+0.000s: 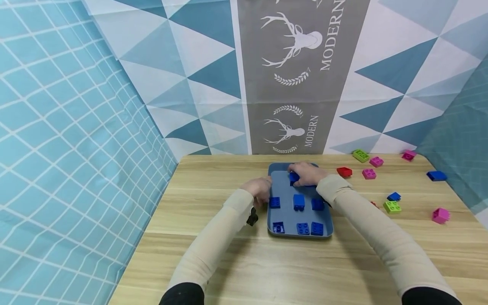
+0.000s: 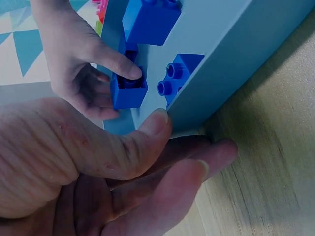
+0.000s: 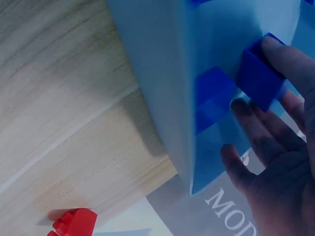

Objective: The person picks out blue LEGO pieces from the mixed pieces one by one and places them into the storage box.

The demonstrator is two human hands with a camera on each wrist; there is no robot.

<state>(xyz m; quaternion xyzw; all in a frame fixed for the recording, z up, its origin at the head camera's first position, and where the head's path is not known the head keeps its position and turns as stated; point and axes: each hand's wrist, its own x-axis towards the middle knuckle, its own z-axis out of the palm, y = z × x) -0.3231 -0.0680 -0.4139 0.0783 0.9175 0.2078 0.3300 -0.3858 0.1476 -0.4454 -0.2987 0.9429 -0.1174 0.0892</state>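
A blue-grey rectangular tray (image 1: 288, 216) lies on the table with several blue toy bricks spread in it. My left hand (image 1: 260, 188) is at the tray's left side, its thumb at the rim and its fingers along the outside of the wall. At the far end, my right hand (image 1: 308, 173) pinches a blue brick (image 3: 259, 76) between thumb and fingers, low inside the tray. Another blue brick (image 3: 214, 98) sits beside it against the tray wall. A blue brick with round studs (image 2: 179, 76) stands near the left wall, close to my left thumb.
Right of the tray are scattered bricks: a red brick (image 1: 344, 172), a lime brick (image 1: 392, 206), a pink brick (image 1: 441, 215), a blue brick (image 1: 436, 176) and several more. A patterned cloth (image 1: 213, 76) hangs behind the wooden table (image 1: 213, 182).
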